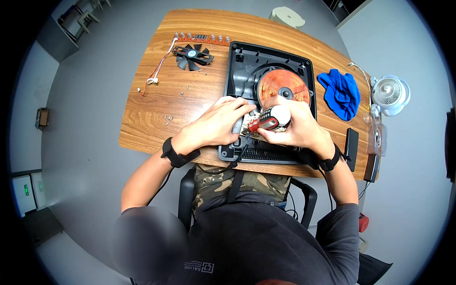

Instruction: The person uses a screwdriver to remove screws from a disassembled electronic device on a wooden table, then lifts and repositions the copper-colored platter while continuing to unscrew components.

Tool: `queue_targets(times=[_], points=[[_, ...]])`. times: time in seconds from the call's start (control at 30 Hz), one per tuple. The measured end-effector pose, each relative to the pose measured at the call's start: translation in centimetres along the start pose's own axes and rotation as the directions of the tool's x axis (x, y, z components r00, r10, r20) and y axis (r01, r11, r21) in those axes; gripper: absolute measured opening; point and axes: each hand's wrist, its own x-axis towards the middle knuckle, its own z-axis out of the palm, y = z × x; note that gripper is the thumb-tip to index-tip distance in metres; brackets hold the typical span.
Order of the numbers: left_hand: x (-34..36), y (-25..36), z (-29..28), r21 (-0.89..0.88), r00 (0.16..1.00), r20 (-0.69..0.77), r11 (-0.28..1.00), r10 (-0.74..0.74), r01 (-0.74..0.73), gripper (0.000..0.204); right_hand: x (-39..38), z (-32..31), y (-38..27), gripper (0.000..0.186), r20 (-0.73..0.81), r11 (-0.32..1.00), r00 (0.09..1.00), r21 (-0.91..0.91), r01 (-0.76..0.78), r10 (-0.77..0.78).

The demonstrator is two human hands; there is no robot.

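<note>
Over black housing point(242, 80), we clamp screwdriver point(269, 119) in right hand point(303, 124); left hand point(217, 122) rests beside board point(246, 118), probably bracing it, grip unclear.

One screwdriver point(269, 121), one coil point(276, 81), two fans point(191, 53) point(388, 90) and perhaps eight screws point(168, 120) show.

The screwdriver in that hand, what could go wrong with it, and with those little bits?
The screwdriver in the right hand might slip and poke the left hand, which is very close. It could also scratch the copper coil just beyond it. And the small loose metal pieces on the wooden table might get lost if bumped.
</note>
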Motion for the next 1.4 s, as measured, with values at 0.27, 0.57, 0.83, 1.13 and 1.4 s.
queue_targets(times=[0.27,0.57,0.83,1.13,1.4], points=[[-0.1,-0.2,0.5,-0.042,1.0,-0.02,0.999,0.004,-0.005,0.089,-1.3,-0.1,0.3,0.042,-0.026,1.0,1.0,-0.003,0.007,-0.007],[0.1,0.3,0.4,-0.076,0.999,-0.022,0.996,-0.042,0.04,0.095,-1.5,-0.1,0.2,0.043,-0.032,0.999,0.998,-0.01,0.049,-0.05],[-0.1,0.0,0.8,-0.064,0.996,-0.084,0.998,-0.005,-0.001,0.093,-1.1,0.0,-0.1,0.039,-0.024,0.997,0.996,-0.007,0.083,-0.083],[-0.1,-0.6,1.0,-0.064,0.996,0.035,0.994,-0.082,0.085,0.092,0.7,-0.8,-0.7,0.042,0.09,1.0,0.996,0.008,-0.005,0.004],[-0.1,-0.3,0.7,-0.085,0.999,-0.011,0.996,-0.036,0.034,0.08,1.2,-1.4,-3.0,0.048,0.195,0.97,0.976,-0.199,0.137,-0.098]])
